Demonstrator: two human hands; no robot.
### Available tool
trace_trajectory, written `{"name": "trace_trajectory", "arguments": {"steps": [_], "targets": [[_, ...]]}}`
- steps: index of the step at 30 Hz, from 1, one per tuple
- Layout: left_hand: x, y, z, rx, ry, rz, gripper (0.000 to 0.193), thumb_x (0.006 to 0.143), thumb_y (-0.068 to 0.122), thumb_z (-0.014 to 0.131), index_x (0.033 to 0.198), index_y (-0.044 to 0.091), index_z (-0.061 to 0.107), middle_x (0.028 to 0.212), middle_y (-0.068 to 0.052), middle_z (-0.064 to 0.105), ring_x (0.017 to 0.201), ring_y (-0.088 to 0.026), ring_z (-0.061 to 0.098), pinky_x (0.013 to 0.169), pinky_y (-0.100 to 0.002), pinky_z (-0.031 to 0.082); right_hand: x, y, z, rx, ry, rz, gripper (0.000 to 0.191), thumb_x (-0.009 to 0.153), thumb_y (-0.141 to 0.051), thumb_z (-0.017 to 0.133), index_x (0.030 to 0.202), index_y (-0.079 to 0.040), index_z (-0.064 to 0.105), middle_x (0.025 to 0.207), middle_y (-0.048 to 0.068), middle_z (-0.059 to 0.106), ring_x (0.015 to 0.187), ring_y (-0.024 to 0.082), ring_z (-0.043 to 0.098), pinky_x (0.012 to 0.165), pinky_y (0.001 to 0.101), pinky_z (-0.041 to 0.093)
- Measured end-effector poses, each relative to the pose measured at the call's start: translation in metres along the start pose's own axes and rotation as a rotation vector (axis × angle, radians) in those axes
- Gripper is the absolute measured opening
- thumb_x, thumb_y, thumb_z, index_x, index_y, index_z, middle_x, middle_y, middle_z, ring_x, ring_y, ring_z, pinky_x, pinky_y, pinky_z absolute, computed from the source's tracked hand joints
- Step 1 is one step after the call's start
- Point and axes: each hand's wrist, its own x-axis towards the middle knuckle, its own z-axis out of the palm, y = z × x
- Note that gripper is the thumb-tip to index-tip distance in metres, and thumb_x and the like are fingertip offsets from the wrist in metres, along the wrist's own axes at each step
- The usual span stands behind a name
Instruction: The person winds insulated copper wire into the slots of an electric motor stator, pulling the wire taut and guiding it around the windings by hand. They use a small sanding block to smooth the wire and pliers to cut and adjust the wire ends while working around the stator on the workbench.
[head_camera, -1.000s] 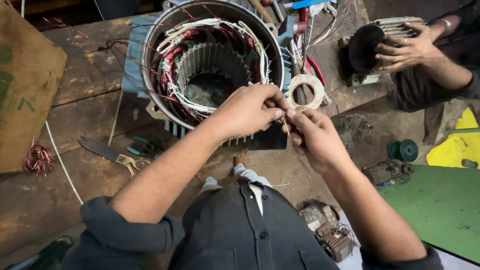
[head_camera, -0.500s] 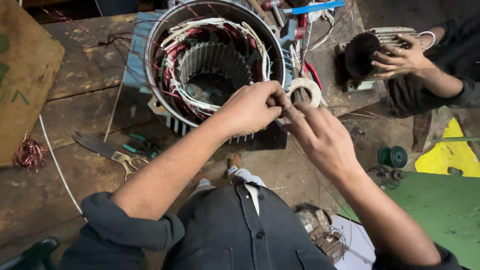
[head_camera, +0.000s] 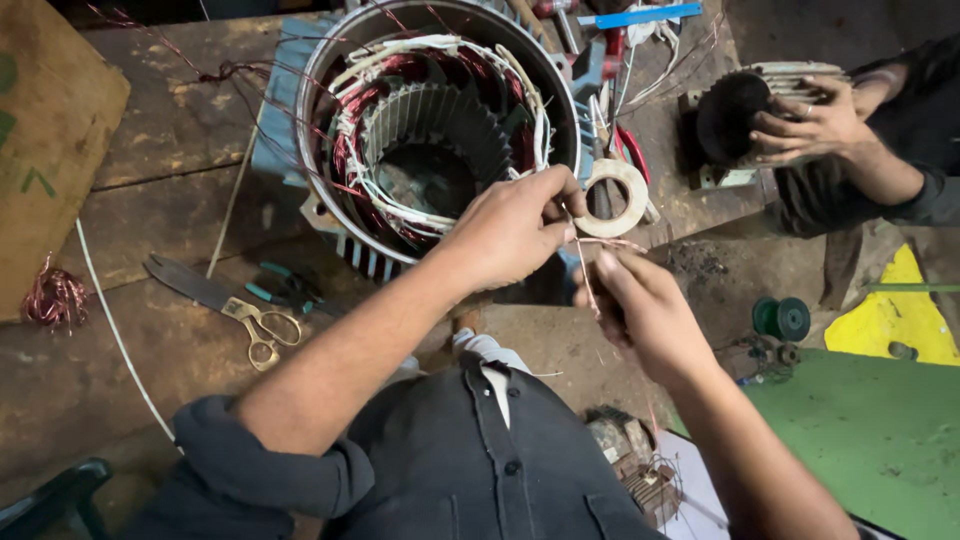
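Two hands pinched one thin copper wire (head_camera: 583, 268) beside the motor stator (head_camera: 437, 130).
Left hand (head_camera: 510, 228) gripped the wire's upper end at the stator's rim; right hand (head_camera: 640, 305) held the lower end (fingers closed). Scissors (head_camera: 225, 305) lay on the wooden bench (head_camera: 150, 150); a co-worker's hand (head_camera: 805, 125) held another stator.
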Motion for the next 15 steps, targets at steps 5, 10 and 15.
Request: {"name": "trace_trajectory", "arguments": {"steps": [5,10,15], "targets": [[0.004,0.000,-0.001,-0.004,0.001,-0.005,0.021,0.084,0.012,0.074,0.101,0.008,0.063,0.089,-0.010,0.074,0.085,-0.026,0.074,0.075,-0.039,0.057,-0.008,-0.028,-0.015,-0.915,0.241,-0.865,0.026,0.100,-0.012,0.065,0.126,-0.008,0.061,0.105,0.011,0.068,0.080,0.026,0.066,0.070,0.0354,0.056],[0.004,0.005,-0.003,-0.018,-0.027,-0.033,0.022,0.084,0.012,0.073,0.101,0.008,0.060,0.086,-0.009,0.073,0.082,-0.025,0.075,0.074,-0.038,0.057,0.021,-0.014,-0.013,-1.091,0.073,-0.972,0.030,0.093,-0.015,0.071,0.121,-0.004,0.065,0.100,0.008,0.063,0.077,0.024,0.062,0.065,0.0366,0.054],[-0.004,0.008,-0.003,-0.011,0.021,0.012,0.022,0.086,0.011,0.072,0.103,0.009,0.058,0.085,-0.009,0.073,0.083,-0.027,0.074,0.073,-0.041,0.055,0.024,0.013,0.005,-0.437,0.064,-0.440,0.024,0.097,-0.014,0.070,0.119,-0.007,0.065,0.100,0.008,0.063,0.077,0.023,0.063,0.066,0.0354,0.053]]}}
